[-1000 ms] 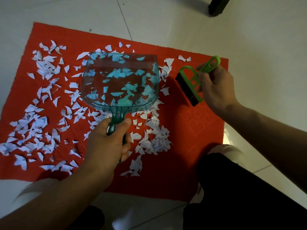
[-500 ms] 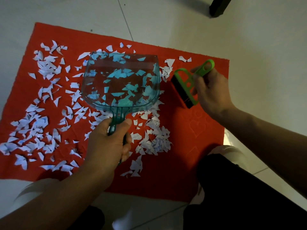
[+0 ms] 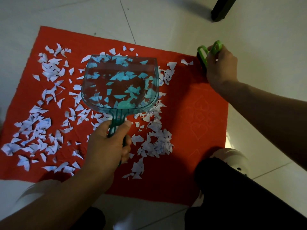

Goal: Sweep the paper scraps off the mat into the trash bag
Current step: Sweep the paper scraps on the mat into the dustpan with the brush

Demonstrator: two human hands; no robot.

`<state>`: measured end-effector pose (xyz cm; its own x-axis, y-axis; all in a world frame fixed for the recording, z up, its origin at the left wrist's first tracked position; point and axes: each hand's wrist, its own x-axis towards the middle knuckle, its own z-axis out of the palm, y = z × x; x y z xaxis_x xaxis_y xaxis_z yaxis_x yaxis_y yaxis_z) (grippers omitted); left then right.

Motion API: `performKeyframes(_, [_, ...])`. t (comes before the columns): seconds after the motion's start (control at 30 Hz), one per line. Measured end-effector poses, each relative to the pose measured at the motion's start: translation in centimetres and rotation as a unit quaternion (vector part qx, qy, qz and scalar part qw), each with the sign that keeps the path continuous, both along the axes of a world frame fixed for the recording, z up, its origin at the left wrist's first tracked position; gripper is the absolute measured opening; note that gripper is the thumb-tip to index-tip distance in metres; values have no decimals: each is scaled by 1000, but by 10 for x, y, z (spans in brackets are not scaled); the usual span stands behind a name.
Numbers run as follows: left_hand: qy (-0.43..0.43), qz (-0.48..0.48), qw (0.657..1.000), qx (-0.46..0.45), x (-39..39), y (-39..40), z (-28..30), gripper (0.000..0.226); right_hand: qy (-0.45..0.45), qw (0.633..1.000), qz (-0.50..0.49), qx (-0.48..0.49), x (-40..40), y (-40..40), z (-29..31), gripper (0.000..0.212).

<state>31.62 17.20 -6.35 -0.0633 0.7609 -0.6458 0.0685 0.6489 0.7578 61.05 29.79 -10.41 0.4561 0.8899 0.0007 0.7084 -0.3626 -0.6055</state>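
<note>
Where the red mat [image 3: 191, 100] lies flat on the pale tiled floor [image 3: 166, 17], white paper scraps [image 3: 34, 130] litter its left and middle parts, thickest at the left edge and in a heap just right of the left hand [image 3: 108, 143]. That hand grips the handle of a clear teal dustpan [image 3: 120, 83], whose pan covers scraps that show through it. The dustpan's long axis runs from the handle near the person to its wide open lip at the mat's far side. The right hand [image 3: 221, 67] grips a green hand brush [image 3: 205, 54] at the mat's far right corner, bristles dark against the mat edge. A dark furniture leg [image 3: 222, 9] stands beyond; a dark-clothed knee [image 3: 232, 188] overlaps the mat's near right corner.
</note>
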Motion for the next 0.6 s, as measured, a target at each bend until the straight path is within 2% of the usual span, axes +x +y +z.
performKeyframes(0.13, [-4, 1, 1000, -1, -2, -1, 1, 13, -7, 998, 54, -29, -13, 0, -2, 27])
performKeyframes(0.23, [-7, 8, 1000, -1, -3, -1, 2, 13, 32, 994, 99, -18, -20, -9, 3, 28])
performKeyframes(0.4, [-3, 21, 1000, 0, -5, -2, 2, 13, 32, 998, 59, 20, -11, -19, 5, 29])
performKeyframes(0.6, [5, 18, 1000, 4, -5, -3, 2, 15, -1, 999, 44, -9, -12, -3, -1, 28])
